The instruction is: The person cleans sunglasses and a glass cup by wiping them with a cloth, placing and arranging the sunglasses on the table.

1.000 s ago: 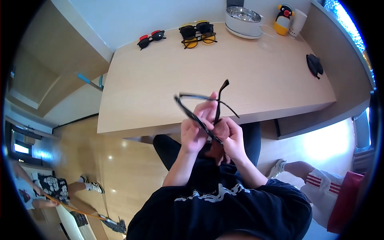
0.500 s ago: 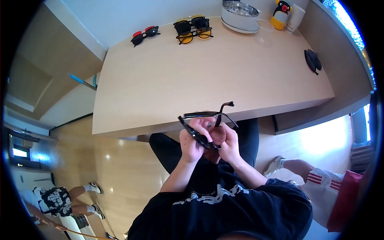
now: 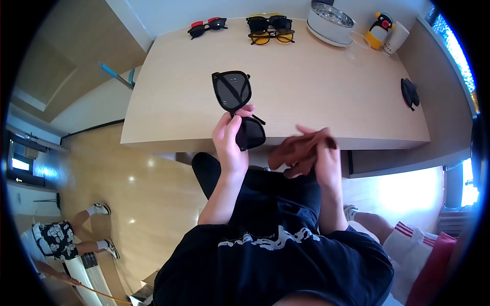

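Observation:
My left hand [image 3: 228, 136] is closed around the bridge of black sunglasses [image 3: 233, 91], its thumb and fingers pinching the middle of the frame. The glasses stand tilted, one dark lens above the hand and the other below it, over the table's front edge. To the right, my right hand [image 3: 326, 159] grips a crumpled brown cloth [image 3: 294, 151]. The cloth hangs in loose folds between the two hands, apart from the glasses. Motion smears it slightly, and some right-hand fingers are hidden behind it.
On the wooden table [image 3: 326, 86] lie red-and-black sunglasses [image 3: 206, 27], yellow-lensed glasses [image 3: 271, 37] and black sunglasses [image 3: 269, 23]. A white-and-steel bowl [image 3: 331, 25], penguin figure [image 3: 379, 31], paper cup [image 3: 396, 40] and dark pouch [image 3: 410, 94] stand rightward. People are at both sides.
My hands have moved apart. The sunglasses have gone up and left over the table in my left hand. The brown cloth has come away from them and moved right with my right hand.

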Demonstrator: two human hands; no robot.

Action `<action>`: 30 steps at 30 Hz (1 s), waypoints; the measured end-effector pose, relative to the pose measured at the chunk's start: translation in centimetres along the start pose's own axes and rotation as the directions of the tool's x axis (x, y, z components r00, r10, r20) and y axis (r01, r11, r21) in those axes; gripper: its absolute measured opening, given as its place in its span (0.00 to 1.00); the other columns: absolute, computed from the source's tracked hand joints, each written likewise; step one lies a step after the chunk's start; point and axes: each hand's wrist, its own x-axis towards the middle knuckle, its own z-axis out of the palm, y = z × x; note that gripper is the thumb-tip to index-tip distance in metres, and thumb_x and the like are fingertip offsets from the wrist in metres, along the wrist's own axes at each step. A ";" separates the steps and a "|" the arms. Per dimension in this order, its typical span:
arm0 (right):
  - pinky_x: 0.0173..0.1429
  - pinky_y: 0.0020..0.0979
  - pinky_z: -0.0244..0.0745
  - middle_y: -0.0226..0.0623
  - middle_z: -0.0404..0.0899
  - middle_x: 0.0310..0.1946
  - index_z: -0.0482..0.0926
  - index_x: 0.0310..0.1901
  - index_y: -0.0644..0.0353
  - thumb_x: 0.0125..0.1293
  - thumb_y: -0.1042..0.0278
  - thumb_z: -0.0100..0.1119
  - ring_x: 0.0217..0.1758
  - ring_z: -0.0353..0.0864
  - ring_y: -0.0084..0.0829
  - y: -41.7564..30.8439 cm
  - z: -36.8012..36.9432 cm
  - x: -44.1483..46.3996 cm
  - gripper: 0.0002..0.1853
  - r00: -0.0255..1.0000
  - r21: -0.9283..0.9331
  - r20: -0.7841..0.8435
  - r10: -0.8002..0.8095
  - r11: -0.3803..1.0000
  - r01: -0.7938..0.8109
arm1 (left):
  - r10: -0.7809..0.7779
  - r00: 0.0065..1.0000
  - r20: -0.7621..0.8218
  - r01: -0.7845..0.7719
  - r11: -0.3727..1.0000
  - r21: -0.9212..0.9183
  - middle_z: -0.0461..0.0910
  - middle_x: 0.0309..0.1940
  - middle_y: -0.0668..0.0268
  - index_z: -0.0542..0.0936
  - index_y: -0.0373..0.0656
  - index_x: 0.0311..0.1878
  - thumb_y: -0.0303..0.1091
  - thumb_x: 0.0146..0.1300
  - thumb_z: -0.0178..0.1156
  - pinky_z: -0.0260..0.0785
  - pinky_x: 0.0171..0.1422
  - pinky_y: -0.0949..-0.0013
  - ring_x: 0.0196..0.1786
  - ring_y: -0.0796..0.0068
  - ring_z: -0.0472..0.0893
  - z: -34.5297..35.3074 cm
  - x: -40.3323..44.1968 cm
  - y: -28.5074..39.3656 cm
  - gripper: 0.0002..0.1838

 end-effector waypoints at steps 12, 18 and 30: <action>0.71 0.41 0.41 0.53 0.61 0.62 0.64 0.61 0.67 0.58 0.40 0.41 0.70 0.50 0.51 -1.8 1.8 2.7 0.39 0.713 -0.228 0.304 -0.631 0.679 0.698 | 0.311 0.867 0.388 -0.497 0.548 0.673 0.77 0.35 0.61 0.75 0.38 0.30 0.25 0.47 0.56 0.62 0.55 0.62 0.45 0.58 0.74 2.9 -2.6 -0.2 0.05; 0.62 0.35 0.61 0.48 0.71 0.47 0.72 0.44 0.76 0.61 0.65 0.43 0.59 0.68 0.39 1.2 0.7 2.8 0.19 0.873 0.196 -0.072 -0.483 0.851 0.487 | 0.417 0.753 0.508 -0.639 0.279 0.717 0.76 0.42 0.59 0.75 0.39 0.27 0.27 0.47 0.58 0.54 0.62 0.49 0.50 0.57 0.74 2.8 -1.6 0.2 0.04; 0.42 0.24 0.75 0.35 0.77 0.35 0.74 0.42 0.67 0.56 0.73 0.58 0.36 0.77 0.23 1.3 -1.5 3.5 0.12 0.984 0.447 0.156 -0.087 0.895 0.008 | 0.097 0.760 0.643 -0.547 0.630 0.551 0.71 0.49 0.60 0.73 0.39 0.24 0.29 0.49 0.57 0.39 0.68 0.43 0.54 0.61 0.69 3.0 -1.3 0.5 0.05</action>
